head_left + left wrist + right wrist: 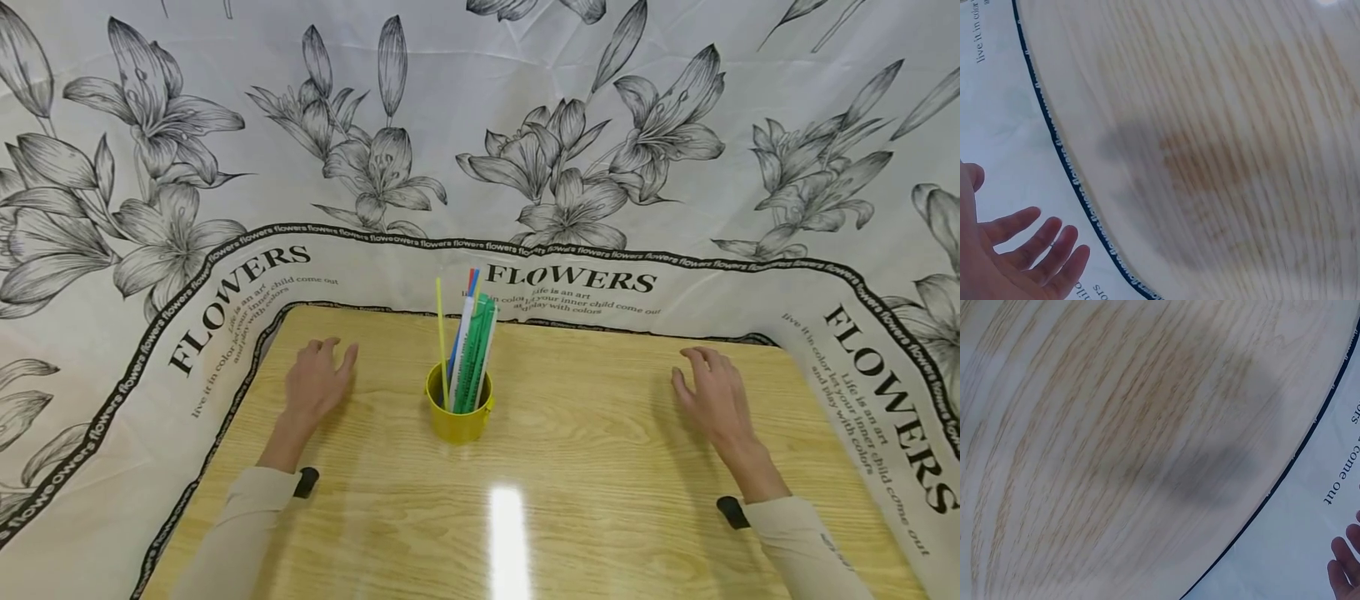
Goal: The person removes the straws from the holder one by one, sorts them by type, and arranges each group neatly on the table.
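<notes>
A small yellow bucket (pixel 459 427) stands upright on the wooden table, between the two hands. Inside it lean a yellow stick (pixel 441 333), green packets (pixel 476 358) and white, blue and red slender items whose kind I cannot tell. My left hand (pixel 318 379) hovers over the left part of the table, fingers relaxed and holding nothing; the left wrist view shows its fingers (pixel 1054 250) spread. Over the right part is my right hand (pixel 716 396), loosely bent and also holding nothing. Only some of its fingertips (pixel 1338 575) reach into the right wrist view.
The light wood table (pixel 600 467) has a glossy top with a bright reflection near the front. A white cloth (pixel 420 83) printed with flowers and lettering rises behind the table and along both sides. Each wrist wears a black device (pixel 306 482) at the sleeve.
</notes>
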`<state>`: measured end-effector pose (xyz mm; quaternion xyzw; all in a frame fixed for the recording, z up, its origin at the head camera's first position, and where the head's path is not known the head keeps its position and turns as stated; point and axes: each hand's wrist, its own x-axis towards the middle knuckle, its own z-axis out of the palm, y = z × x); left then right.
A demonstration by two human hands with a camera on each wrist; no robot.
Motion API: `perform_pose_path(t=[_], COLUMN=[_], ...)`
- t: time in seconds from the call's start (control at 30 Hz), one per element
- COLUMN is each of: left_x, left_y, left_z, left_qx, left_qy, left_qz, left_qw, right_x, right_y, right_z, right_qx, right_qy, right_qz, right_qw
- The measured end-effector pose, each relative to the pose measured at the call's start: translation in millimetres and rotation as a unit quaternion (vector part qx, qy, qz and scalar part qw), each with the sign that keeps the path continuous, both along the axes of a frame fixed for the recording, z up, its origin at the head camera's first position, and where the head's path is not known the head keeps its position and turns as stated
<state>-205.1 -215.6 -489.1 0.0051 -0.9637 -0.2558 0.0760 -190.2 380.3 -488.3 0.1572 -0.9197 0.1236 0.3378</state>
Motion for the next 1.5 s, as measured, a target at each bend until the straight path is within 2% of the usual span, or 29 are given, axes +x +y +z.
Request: perform_pose_path(t=[0.33, 0.73, 1.0, 1.2, 1.5], left_x=[1.4, 5.3, 8.6, 11.2, 16.4], left_y=[15.8, 35.5, 50.8, 62.6, 77.9], left_z=[8.4, 11.6, 16.3, 18.8, 21.7], left_qx=[0.061, 0.099, 0.132, 0.158, 0.213], left_qy=[-0.001, 0.004, 0.010, 0.017, 0.020], left_qz=[0.006, 0.007, -0.003, -0.002, -0.001], left_qw=[0.9981, 0.9951, 0.9912, 0.9873, 0.9768], right_x=[-2.4, -6.6, -5.1, -5.0, -4.8], right_y=[-18.1, -39.8, -58.4, -74.2, -98.3], right_z=[7.6, 12.4, 17.0, 22.5, 25.5], right_qx=[-0.005, -0.016, -0.061, -0.074, -0.094], right_qy=[-0.003, 0.006, -0.016, -0.025, -0.030], right_qz=[0.019, 0.044, 0.054, 0.061, 0.080], right_qw=[1.000, 0.999, 0.997, 0.995, 0.992])
